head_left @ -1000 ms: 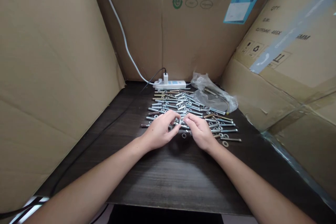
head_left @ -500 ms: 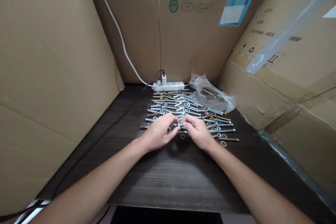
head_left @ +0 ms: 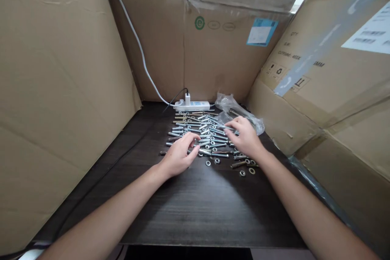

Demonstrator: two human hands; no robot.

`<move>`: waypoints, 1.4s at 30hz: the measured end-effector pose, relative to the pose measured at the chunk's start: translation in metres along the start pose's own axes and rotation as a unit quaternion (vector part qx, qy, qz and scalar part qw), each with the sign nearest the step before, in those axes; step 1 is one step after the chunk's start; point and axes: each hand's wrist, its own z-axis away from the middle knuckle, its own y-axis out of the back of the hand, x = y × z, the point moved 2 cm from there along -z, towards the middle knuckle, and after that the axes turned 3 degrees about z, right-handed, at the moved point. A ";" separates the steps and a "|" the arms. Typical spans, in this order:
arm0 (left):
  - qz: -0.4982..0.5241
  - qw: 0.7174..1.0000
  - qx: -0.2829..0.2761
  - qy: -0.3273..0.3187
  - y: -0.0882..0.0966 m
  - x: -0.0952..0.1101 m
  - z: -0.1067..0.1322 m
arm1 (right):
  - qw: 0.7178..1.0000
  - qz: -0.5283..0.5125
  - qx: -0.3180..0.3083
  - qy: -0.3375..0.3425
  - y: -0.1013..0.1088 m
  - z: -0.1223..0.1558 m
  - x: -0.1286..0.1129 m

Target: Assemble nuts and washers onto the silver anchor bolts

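In the head view, metal bolts (head_left: 219,145), sleeves, nuts and washers lie in rows on the dark table. My left hand (head_left: 178,156) rests over the left front of the rows, thumb and fingers curved apart with nothing visible between them. Farther back and to the right, my right hand (head_left: 245,138) reaches over the bolts, its thumb and index finger apart around a silvery bolt (head_left: 224,126); I cannot tell whether they touch it. A hex nut (head_left: 217,161) and a washer (head_left: 208,163) lie just in front of the rows, between my hands.
Behind the rows sits a white power strip (head_left: 196,105) with a plug in it. A clear plastic bag (head_left: 225,101) lies at the back right. Cardboard boxes (head_left: 158,48) wall in the table. A black cable (head_left: 122,156) runs along the left.
My hands, close together over small hardware before, have separated. The right hand has moved back and to the right, while the left stays near its place with fingers spread wider. The view has tilted slightly.
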 end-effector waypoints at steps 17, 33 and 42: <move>-0.046 0.999 0.007 0.014 0.011 -0.003 -0.003 | 0.960 0.134 -0.107 -0.224 -0.055 -0.031 0.139; -0.050 0.975 -0.167 0.138 0.073 -0.038 -0.001 | 0.994 -0.042 -0.096 0.035 -0.015 0.005 -0.061; -0.095 0.962 -0.205 0.154 0.072 -0.048 0.019 | 0.974 0.022 -0.213 0.075 -0.056 0.031 -0.123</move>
